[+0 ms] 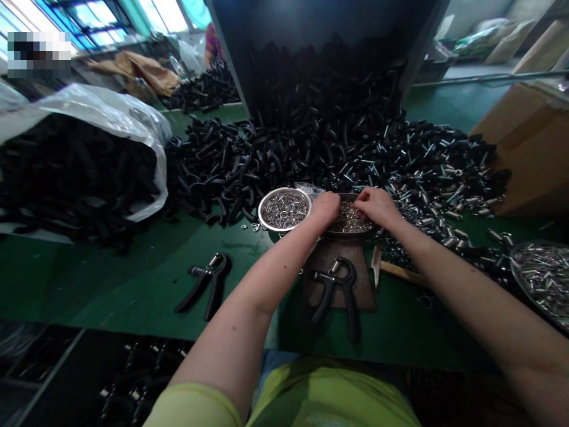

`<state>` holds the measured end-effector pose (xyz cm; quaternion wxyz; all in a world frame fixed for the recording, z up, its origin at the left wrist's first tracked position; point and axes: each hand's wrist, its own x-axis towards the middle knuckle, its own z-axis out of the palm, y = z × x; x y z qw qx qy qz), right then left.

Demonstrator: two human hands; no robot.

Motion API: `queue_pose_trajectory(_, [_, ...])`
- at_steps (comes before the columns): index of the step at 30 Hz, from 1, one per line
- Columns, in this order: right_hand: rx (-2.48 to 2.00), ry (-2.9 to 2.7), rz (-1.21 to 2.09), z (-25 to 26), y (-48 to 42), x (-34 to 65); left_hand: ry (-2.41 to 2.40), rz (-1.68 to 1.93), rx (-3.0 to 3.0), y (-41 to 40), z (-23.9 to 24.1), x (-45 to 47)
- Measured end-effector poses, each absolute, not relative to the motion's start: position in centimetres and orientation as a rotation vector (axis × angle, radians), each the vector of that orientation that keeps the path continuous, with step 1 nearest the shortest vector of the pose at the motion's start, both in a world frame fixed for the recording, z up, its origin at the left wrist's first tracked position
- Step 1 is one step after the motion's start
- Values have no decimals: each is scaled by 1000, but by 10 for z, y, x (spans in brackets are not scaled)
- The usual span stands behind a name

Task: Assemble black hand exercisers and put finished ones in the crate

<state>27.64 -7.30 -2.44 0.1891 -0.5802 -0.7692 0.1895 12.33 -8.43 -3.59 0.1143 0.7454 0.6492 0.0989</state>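
Note:
My left hand [326, 210] is at the left rim of a dark tin [353, 236] of small metal parts, its fingers curled and partly hidden. Over the right side of the same tin, my right hand [377, 205] has thumb and fingers pinched together; anything between them is too small to name. Left of the hands stands a round white-rimmed bowl [284, 228] of small metal rings and pins. One black hand grip strengthener [351, 296] with a coil spring lies on a brown board [367, 287] before me. A second hand grip strengthener [216, 284] lies further left on the green table [133, 284].
A heap of black handles [284, 148] spills forward from a dark bin [329, 24]. A plastic bag [155, 127] of black parts sits left, a cardboard box [528, 136] right. Springs [451, 231] and a pan of metal pins [544, 279] lie at right.

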Motion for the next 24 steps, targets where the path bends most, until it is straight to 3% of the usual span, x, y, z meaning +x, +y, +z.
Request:
queue_pose_trajectory(9, [-1311, -1770, 1201, -10, -130, 293, 1787, 551, 1978, -112, -16, 105])
queue_pose_trajectory(14, [-1296, -1798, 1412, -21, -180, 294, 1364, 903, 1336, -182, -13, 86])
queue_pose_trajectory(24, [-1092, -2333, 958, -39, -183, 280, 1236, 1018, 727, -299, -44, 57])
